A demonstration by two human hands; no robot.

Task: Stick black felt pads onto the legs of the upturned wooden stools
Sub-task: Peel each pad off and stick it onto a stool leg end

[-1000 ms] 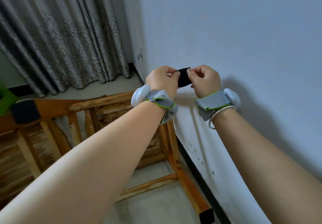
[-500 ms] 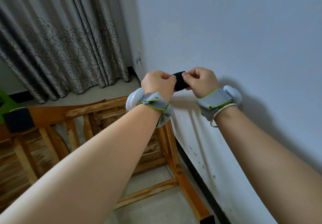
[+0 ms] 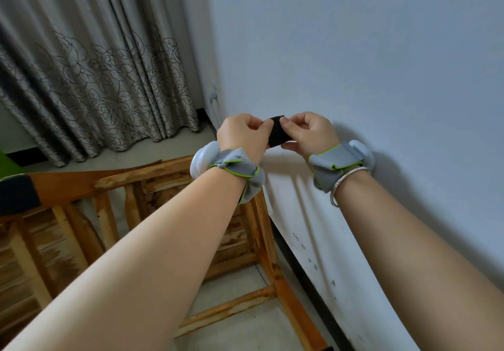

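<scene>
A small, matte black felt pad [image 3: 278,131], soft and slightly curved, is held up in front of the pale blue painted wall [image 3: 381,50], between the two hands and above the stools. The left hand [image 3: 243,135] pinches the pad's left edge, thumb and forefinger curled onto it; the right hand [image 3: 311,132] pinches its right edge, thumb underneath and the other fingers [image 3: 289,124] curled over the top. Only the middle of the pad shows between the fingertips. Each wrist carries a grey fabric strap with lime-green edging and a rounded white plastic unit, the left wrist strap [image 3: 234,167] and the right wrist strap [image 3: 338,157]; a thin silver metal bangle [image 3: 345,184] sits just behind the right one. Below the forearms an upturned wooden stool [image 3: 261,241] of orange-brown, grainy, roughly finished timber stands on the grey concrete floor [image 3: 245,329], its square legs and rails pointing up, close to the wall's dark skirting. To the left lies a second upturned wooden stool [image 3: 54,241], one leg end already capped with a black felt pad [image 3: 17,195]. A grey curtain with an outlined rose pattern [image 3: 95,77] hangs in folds behind.
</scene>
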